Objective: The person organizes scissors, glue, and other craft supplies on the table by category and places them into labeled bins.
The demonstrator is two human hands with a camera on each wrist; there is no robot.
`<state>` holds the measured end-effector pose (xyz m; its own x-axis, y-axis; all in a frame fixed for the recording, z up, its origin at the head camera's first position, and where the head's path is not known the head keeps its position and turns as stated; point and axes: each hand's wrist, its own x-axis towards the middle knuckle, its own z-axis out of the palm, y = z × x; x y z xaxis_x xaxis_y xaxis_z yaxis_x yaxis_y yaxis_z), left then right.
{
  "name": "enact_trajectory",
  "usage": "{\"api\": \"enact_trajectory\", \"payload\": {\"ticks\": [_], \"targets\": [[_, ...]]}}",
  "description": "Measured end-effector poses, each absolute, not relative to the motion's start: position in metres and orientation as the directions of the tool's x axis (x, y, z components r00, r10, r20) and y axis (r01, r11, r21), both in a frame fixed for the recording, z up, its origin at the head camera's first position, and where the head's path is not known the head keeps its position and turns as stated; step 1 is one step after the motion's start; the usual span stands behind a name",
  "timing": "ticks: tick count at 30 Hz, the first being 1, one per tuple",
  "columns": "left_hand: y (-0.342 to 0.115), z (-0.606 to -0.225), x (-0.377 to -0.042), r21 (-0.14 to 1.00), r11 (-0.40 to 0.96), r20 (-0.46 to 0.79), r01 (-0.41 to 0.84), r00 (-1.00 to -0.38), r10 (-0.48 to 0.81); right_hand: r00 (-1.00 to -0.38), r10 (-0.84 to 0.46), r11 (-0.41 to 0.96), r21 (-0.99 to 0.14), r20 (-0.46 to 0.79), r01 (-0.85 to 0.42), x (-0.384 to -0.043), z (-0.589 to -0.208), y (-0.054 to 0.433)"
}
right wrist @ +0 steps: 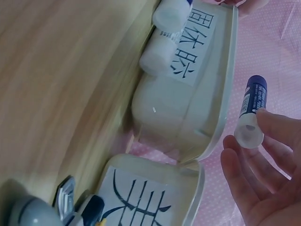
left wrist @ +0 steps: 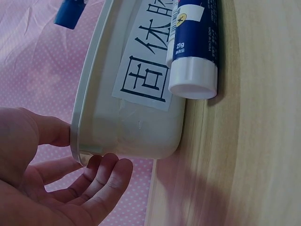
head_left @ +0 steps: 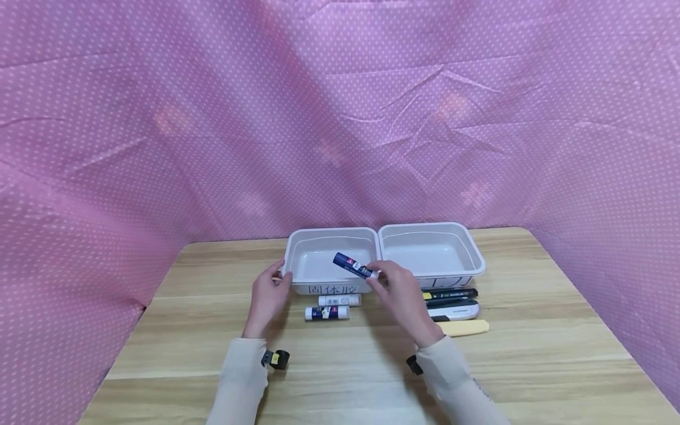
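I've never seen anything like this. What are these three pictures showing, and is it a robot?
No robot here: just a person's bare left hand and right hand. The wide picture comes from a camera on the person's head, looking down; the close ones from cameras worn on the left and right wrists. On the wooden table stand a left tub and a right tub, both labelled. Two glue sticks lie in front of the first, three cutters in front of the second. The right hand pinches a third glue stick above the left tub; the left hand grips that tub's rim.
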<state>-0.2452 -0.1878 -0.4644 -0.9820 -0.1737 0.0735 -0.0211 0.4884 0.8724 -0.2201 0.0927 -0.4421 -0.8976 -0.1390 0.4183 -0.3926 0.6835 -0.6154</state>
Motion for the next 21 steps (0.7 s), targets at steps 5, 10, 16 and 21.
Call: {"api": "enact_trajectory", "payload": {"ticks": [5,10,16,21], "targets": [[-0.1875,-0.4638,-0.2450,0.872,0.490,0.076,-0.019,-0.982,-0.173,-0.901,-0.119,0.681,-0.626,0.416,-0.379,-0.2242,-0.4456,0.0957],[-0.1878,-0.4643,-0.2449,0.872,0.490,0.075,-0.022,-0.981,-0.178,-0.900,-0.103,0.675,-0.635,0.423,-0.375,-0.2276,-0.4490,0.0963],[-0.1879,-0.4649,-0.2445,0.871,0.491,0.087,-0.014,-0.979,-0.183,-0.894,-0.091,0.676,-0.633,0.438,-0.379,-0.2289,-0.4501,0.0958],[-0.1864,-0.4643,-0.2449,0.869,0.495,0.099,-0.005,-0.978,-0.184,-0.895,-0.077,0.684,-0.630,0.439,-0.368,-0.2288,-0.4506,0.0946]]}}
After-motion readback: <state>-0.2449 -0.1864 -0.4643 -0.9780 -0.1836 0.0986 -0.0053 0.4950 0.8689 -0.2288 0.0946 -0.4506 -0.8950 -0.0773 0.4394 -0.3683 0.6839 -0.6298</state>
